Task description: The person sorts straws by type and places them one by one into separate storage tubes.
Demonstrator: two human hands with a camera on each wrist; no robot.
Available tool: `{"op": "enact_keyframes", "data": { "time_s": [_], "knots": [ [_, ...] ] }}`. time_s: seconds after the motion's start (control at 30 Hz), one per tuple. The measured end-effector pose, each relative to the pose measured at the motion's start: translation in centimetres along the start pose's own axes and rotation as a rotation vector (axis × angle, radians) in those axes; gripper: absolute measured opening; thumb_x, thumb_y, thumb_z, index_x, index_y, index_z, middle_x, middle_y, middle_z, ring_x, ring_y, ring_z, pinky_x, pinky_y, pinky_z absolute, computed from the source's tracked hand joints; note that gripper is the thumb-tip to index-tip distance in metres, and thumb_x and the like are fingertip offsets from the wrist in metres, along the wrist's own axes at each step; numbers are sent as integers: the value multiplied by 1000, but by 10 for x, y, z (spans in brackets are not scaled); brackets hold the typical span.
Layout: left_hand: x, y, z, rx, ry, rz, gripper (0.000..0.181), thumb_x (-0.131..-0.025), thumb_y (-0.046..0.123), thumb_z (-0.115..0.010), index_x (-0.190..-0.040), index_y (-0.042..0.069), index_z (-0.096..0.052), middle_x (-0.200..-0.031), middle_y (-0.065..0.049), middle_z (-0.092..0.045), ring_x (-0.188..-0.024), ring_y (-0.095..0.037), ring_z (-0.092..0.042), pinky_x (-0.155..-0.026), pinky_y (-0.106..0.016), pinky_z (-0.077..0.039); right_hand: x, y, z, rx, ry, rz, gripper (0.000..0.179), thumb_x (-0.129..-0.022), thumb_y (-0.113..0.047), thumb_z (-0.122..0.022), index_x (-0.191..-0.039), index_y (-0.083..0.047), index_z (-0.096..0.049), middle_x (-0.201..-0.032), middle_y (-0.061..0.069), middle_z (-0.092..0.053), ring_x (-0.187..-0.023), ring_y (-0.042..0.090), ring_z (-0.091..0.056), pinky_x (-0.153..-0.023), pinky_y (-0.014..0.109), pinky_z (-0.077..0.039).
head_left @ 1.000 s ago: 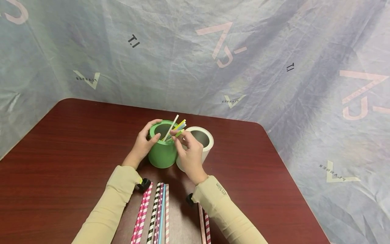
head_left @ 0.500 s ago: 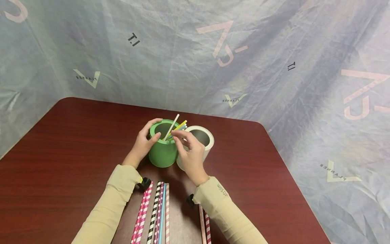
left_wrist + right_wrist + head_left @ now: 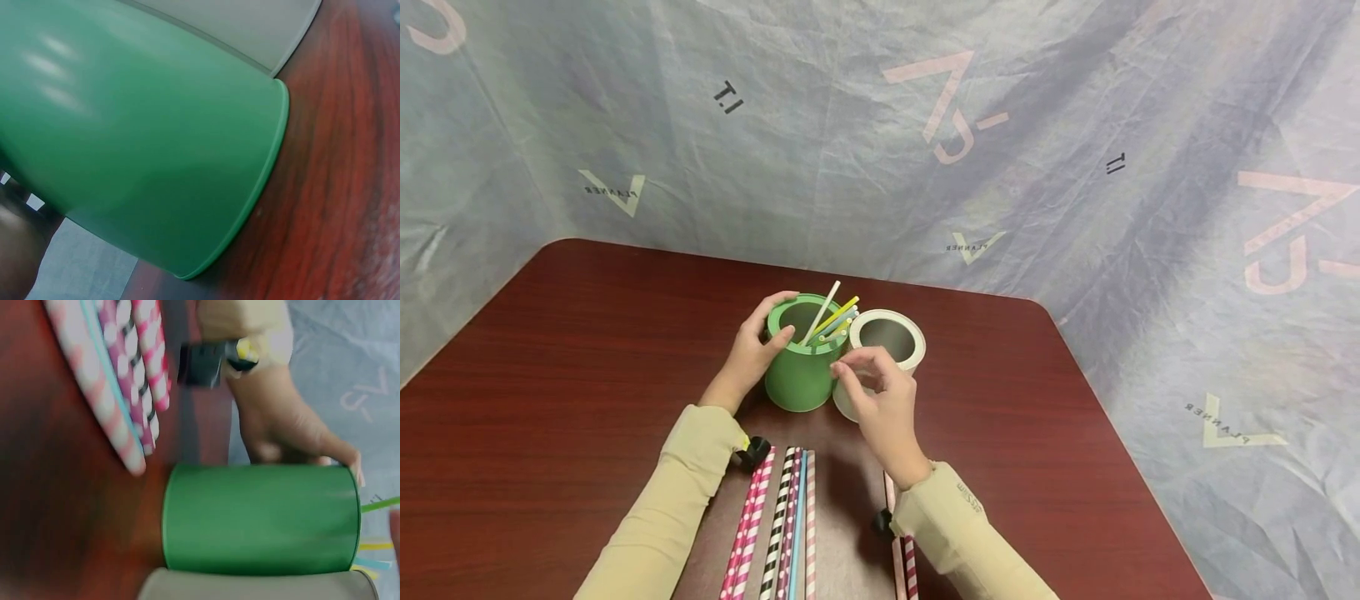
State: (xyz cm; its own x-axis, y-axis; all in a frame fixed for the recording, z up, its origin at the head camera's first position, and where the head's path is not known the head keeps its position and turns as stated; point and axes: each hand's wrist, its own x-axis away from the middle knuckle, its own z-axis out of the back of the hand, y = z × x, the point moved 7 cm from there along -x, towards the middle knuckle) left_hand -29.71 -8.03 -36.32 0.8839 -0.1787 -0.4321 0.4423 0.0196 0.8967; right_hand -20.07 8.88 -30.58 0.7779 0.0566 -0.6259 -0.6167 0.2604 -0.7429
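Red tabletop (image 3: 617, 333) below, right hand (image 3: 883, 404) hovers, seemingly pinched.

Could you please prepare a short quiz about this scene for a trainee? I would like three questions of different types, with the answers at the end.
1. What does the left hand hold?
A) the white can
B) the green can
C) a pink straw

2. True or false: the green can lies on its side.

3. Fill in: the black-and-white straw on the table has a pattern of ___.

Key:
1. B
2. False; it stands upright.
3. stripes
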Motion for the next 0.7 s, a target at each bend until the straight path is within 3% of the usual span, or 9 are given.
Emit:
{"op": "enact_keyframes", "data": {
  "time_s": [0.1, 0.27, 0.43, 0.7],
  "knots": [
    [-3, -15, 1, 7, 8, -12, 55, -90, 9, -51, -144, 4, -41, -137, -23, -49, -112, -35, -53, -83, -12, -44, 9, 8, -5, -67, -80, -161, 8, -88, -4, -67, -91, 2, -62, -84, 21, -70, -76, 9, -69, -71, 29, -59],
    [-2, -15, 2, 19, 13, -40, 53, -91, 12, -53, -143, 7, -43, -135, -20, -51, -109, -27, -55, -83, -13, -46, 27, 21, -20, -82, -265, -368, 8, -88, -3, -67, -91, 3, -62, -85, 24, -69, -72, 16, -68, -70, 31, -59],
    [-2, -15, 2, 5, 11, -24, 53, -91, 10, -52, -143, 7, -43, -136, -19, -51, -109, -19, -54, -84, -12, -45, 46, 34, -34, -22, -430, -498, 9, -87, -3, -67, -88, 5, -62, -85, 22, -68, -70, 18, -66, -68, 33, -59],
    [-3, -15, 1, 3, 5, 8, 55, -90, 6, -50, -144, 1, -41, -137, -25, -49, -108, -18, -54, -83, -12, -43, 73, 42, -51, -118, -563, -699, 10, -94, -1, -56, -91, 7, -53, -89, 26, -68, -80, 22, -69, -73, 38, -60]
  ]
}}
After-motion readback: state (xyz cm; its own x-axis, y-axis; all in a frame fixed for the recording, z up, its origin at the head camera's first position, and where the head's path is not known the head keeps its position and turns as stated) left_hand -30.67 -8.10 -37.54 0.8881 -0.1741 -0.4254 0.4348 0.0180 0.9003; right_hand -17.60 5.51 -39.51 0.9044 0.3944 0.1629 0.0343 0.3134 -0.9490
